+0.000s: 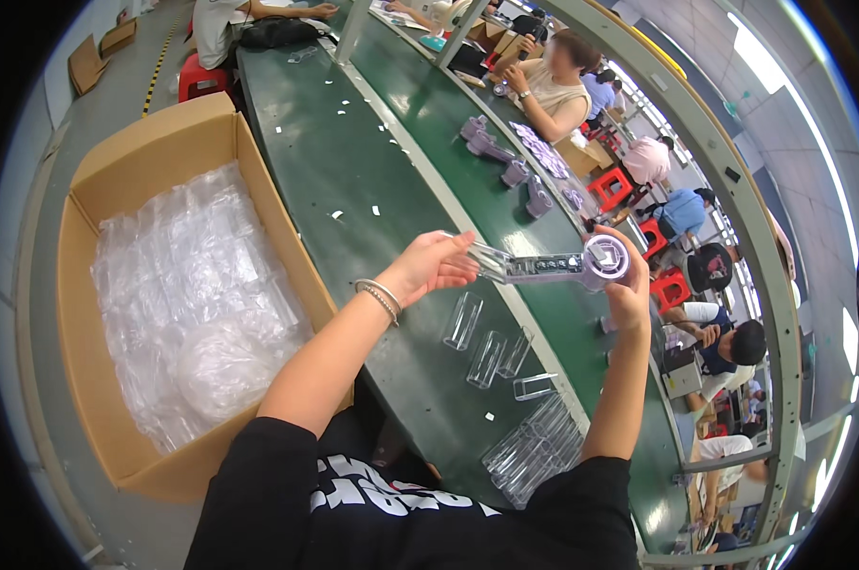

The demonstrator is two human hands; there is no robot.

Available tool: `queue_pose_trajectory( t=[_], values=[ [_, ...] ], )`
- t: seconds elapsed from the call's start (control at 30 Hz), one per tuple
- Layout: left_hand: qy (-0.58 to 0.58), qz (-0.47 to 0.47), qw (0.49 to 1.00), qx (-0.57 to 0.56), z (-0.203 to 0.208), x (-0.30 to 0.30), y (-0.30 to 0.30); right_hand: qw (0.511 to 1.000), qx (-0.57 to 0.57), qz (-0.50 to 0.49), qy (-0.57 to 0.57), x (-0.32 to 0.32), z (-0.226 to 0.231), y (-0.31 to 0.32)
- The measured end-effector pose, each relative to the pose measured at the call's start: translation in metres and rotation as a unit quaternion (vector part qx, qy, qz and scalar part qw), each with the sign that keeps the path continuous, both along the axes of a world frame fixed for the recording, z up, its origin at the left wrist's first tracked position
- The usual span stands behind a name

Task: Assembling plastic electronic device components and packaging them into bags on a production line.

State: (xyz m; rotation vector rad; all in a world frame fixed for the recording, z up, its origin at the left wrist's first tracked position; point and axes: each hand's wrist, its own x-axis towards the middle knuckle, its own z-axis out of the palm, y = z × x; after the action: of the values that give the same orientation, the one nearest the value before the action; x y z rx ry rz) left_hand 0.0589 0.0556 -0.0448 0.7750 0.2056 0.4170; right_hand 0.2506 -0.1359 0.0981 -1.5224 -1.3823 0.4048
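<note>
Holding clear cover [489, 261] in left grip [433, 265], purple device [557, 268] in right grip [631, 288]

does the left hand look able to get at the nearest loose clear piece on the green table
Probably yes: nothing seems to block the loose clear piece, though the left hand would first need to release its clear tube.

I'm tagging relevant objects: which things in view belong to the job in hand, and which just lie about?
Likely in the job:
purple device, in the right hand
clear plastic piece, in the left hand
similar clear pieces on the green bench

Likely just lying about:
white scraps
black bag
brown cardboard pieces
</note>
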Motion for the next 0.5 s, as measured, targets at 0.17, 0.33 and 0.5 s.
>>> queue_pose_trajectory(
  t=[0.17, 0.33, 0.5],
  values=[
    [0.067, -0.072, 0.989, 0.108, 0.001, 0.002, -0.003, 1.0, -0.012, 0.024, 0.002, -0.001, 0.007, -0.003],
    [0.082, -0.093, 0.978, 0.17, 0.002, 0.001, -0.005, 0.999, -0.028, -0.006, -0.021, -0.003, 0.016, -0.004],
    [0.07, -0.055, 0.981, 0.173, -0.001, 0.005, -0.005, 0.999, -0.013, -0.031, -0.03, -0.003, 0.021, 0.001]
  ],
)
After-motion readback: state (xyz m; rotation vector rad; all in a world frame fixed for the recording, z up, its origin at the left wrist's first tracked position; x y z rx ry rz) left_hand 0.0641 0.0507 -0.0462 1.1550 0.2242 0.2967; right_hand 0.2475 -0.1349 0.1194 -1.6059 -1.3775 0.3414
